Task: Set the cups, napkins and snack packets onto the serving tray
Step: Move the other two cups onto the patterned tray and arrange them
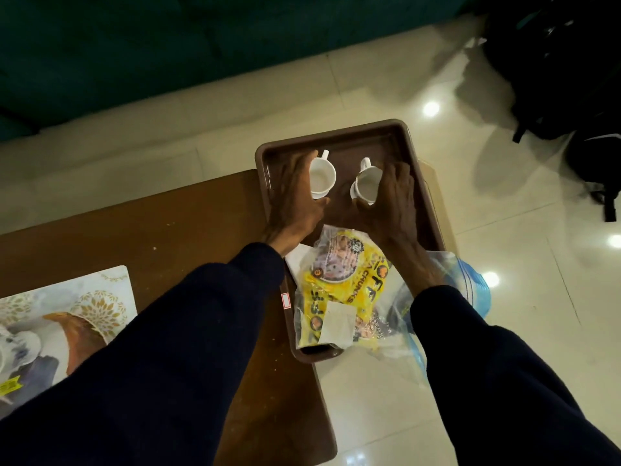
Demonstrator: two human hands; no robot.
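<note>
- The left hand [295,196] curls round the left cup [322,178], fingers on its outer wall and thumb at the near side, gripping it.
- The right hand [393,200] wraps the right cup [365,185] the same way, fingers over the far rim and thumb low at the front.
- Both cups are white, smooth and glossy, with round mouths and small loop handles pointing away from the person; both look empty and stand upright in the far half of the tray [339,136].
- They stand side by side, apart, with bare tray floor between them.
- Dark knit sleeves [201,331] cover both forearms down to the wrists.
- The tray is brown, rectangular, with rounded corners and a raised lip; its surface has a dull plastic sheen.
- Just nearer than the hands, a yellow packet [346,274] of crinkled glossy film lies in the tray's near half, between the two wrists.
- A folded white napkin [337,326] rests on the packet's near end; another white sheet [297,258] shows under its far left edge.
- A clear bag [470,284] with a blue strip lies crumpled at the tray's right edge, under the right wrist.
- The tray sits on a brown wooden table [151,237], overhanging its right edge above a pale shiny tiled floor [504,331].
- A printed placemat [67,317] lies at the table's left, well apart from the tray.
</note>
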